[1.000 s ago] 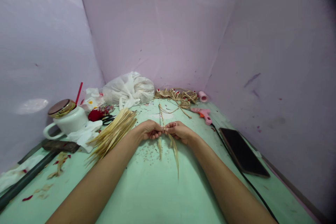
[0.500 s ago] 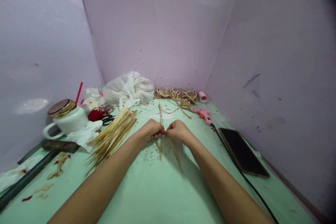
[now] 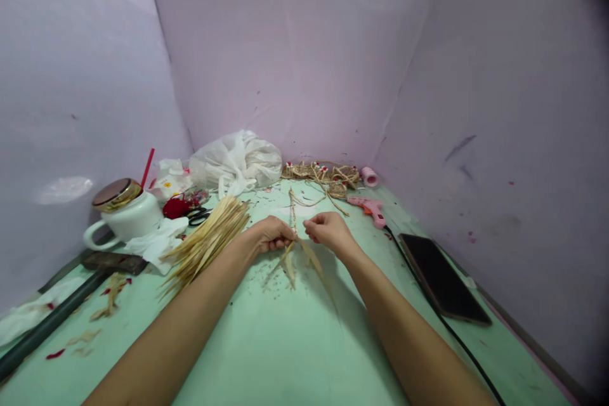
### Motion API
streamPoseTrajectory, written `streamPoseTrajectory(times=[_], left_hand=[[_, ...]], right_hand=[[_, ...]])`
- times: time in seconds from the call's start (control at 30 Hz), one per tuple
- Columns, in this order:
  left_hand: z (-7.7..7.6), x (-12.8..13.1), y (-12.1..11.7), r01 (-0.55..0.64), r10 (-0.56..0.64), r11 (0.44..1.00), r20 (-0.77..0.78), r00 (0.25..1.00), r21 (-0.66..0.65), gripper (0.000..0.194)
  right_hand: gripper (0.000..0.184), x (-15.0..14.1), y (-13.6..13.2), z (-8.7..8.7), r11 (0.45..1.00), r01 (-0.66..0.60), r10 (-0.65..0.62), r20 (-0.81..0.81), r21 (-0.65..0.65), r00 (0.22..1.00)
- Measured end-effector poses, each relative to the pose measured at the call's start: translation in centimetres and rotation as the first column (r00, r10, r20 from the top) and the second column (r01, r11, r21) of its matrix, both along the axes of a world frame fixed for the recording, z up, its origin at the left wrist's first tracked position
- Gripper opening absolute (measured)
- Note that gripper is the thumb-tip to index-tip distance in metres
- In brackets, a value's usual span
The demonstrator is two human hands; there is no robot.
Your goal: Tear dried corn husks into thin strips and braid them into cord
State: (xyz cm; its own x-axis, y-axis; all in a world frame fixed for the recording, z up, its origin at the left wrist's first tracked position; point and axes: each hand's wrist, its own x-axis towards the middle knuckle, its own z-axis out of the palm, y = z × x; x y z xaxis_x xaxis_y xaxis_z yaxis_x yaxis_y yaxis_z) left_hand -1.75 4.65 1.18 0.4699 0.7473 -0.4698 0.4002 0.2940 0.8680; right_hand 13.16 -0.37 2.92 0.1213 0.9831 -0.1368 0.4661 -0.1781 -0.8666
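Note:
My left hand (image 3: 275,234) is closed, pinching the lower end of a thin braid (image 3: 292,206) of dried plant strips. The braid runs up the green table away from me. Loose strip ends (image 3: 314,260) fan out below the fingers, toward me. Just right of the braid is my right hand (image 3: 328,229), raised slightly apart with its fingers curled and pinched together; whatever may be between its fingertips is too small to see. A bundle of dried straw-coloured strips (image 3: 212,238) lies left of my left forearm.
On the left are a white mug (image 3: 133,219), a hammer (image 3: 114,261), scissors (image 3: 197,217) and red yarn (image 3: 176,207). A plastic bag (image 3: 238,162) and braided pieces (image 3: 318,172) lie at the back. A pink glue gun (image 3: 368,208), its cord and a phone (image 3: 445,279) are right.
My right hand has come away from my left, moving a little right and up. The strip ends below have spread apart. My left hand keeps its pinch on the braid.

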Motion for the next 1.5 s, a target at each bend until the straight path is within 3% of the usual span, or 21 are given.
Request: streamPoseTrajectory(times=[0.07, 0.17, 0.23, 0.4, 0.57, 0.67, 0.73, 0.8, 0.87, 0.93, 1.03, 1.13, 1.2, 1.23, 1.3, 1.37, 1.43, 1.5], left_hand=[[0.0, 0.0, -0.1, 0.011, -0.011, 1.0, 0.02, 1.0, 0.003, 0.016], [0.0, 0.1, -0.3, 0.005, -0.006, 1.0, 0.027, 1.0, 0.025, 0.014], [0.1, 0.1, -0.4, 0.006, -0.006, 0.999, 0.005, 1.0, 0.042, 0.012], [1.2, -0.1, -0.8, 0.073, -0.043, 0.983, -0.174, 0.984, 0.17, 0.01], [3.6, 0.4, -1.8, 0.119, 0.023, 0.94, -0.408, 0.913, 0.319, 0.005], [4.3, 1.6, -3.4, 0.204, 0.066, 0.884, -0.545, 0.836, 0.421, 0.005], [4.1, 2.6, -4.7, 0.202, 0.189, 0.808, -0.568, 0.801, 0.554, 0.006], [3.6, 3.6, -5.9, 0.162, 0.257, 0.746, -0.503, 0.825, 0.646, 0.01], [3.4, 4.1, -6.6, 0.156, 0.25, 0.727, -0.47, 0.847, 0.669, 0.011], [3.7, 3.9, -6.5, 0.203, 0.177, 0.762, -0.499, 0.848, 0.615, 0.009], [4.8, 2.6, -4.9, 0.27, -0.021, 0.87, -0.516, 0.856, 0.412, 0.016], [5.0, 1.0, -2.6, -0.011, 0.215, 0.888, -0.396, 0.893, 0.459, 0.021], [4.2, 0.5, -1.5, -0.137, 0.204, 0.96, -0.275, 0.939, 0.245, 0.019], [3.8, 0.4, -1.2, -0.132, 0.147, 0.987, -0.187, 0.971, 0.094, 0.016], [2.8, 0.5, -1.0, -0.078, 0.074, 0.984, -0.033, 0.997, -0.157, 0.017], [2.1, 0.7, -1.1, -0.032, 0.052, 0.958, 0.062, 0.997, -0.284, 0.019], [1.7, 0.9, -1.3, -0.034, 0.058, 0.953, 0.072, 0.996, -0.3, 0.018], [1.4, 1.0, -1.3, -0.069, 0.071, 0.971, 0.003, 0.997, -0.23, 0.014]], right_hand=[[0.011, -0.3, 0.1, 0.0, 0.994, 0.02, -0.042, -0.222, -0.104, 0.974], [0.012, -1.1, -0.2, -0.2, 0.973, -0.1, 0.012, -0.388, -0.209, 0.922], [0.013, -1.4, -0.2, -0.5, 0.97, -0.12, 0.031, -0.384, -0.211, 0.923], [0.011, -1.0, 0.2, -1.3, 0.986, -0.071, 0.042, -0.185, -0.152, 0.982], [0.009, -0.9, 0.4, -1.5, 0.98, -0.053, 0.005, -0.243, -0.19, 0.97], [0.007, -1.1, 0.3, -1.5, 0.981, -0.039, -0.016, -0.284, -0.189, 0.959], [0.01, -1.2, 0.3, -1.6, 0.982, -0.025, -0.036, -0.315, -0.188, 0.948], [0.015, -1.2, 0.3, -1.7, 0.98, -0.014, -0.054, -0.339, -0.196, 0.939], [0.018, -1.1, 0.2, -1.7, 0.977, -0.015, -0.062, -0.356, -0.211, 0.932], [0.019, -0.9, 0.2, -1.6, 0.975, -0.041, -0.046, -0.379, -0.219, 0.924], [0.016, -0.4, 0.2, -1.1, 0.972, -0.101, 0.001, -0.424, -0.212, 0.906], [0.012, 0.2, 0.3, -1.0, 0.954, -0.188, 0.052, -0.492, -0.232, 0.869], [0.011, 0.6, 0.4, -1.1, 0.935, -0.25, 0.08, -0.536, -0.251, 0.84], [0.01, 0.7, 0.4, -1.2, 0.929, -0.271, 0.093, -0.551, -0.251, 0.829], [0.006, 0.9, 0.5, -1.5, 0.926, -0.3, 0.125, -0.562, -0.23, 0.817], [0.003, 1.0, 0.6, -1.8, 0.926, -0.315, 0.151, -0.559, -0.21, 0.815], [0.003, 1.0, 0.6, -1.9, 0.927, -0.316, 0.17, -0.522, -0.203, 0.836], [0.003, 0.8, 0.6, -1.9, 0.938, -0.294, 0.198, -0.414, -0.184, 0.889]])
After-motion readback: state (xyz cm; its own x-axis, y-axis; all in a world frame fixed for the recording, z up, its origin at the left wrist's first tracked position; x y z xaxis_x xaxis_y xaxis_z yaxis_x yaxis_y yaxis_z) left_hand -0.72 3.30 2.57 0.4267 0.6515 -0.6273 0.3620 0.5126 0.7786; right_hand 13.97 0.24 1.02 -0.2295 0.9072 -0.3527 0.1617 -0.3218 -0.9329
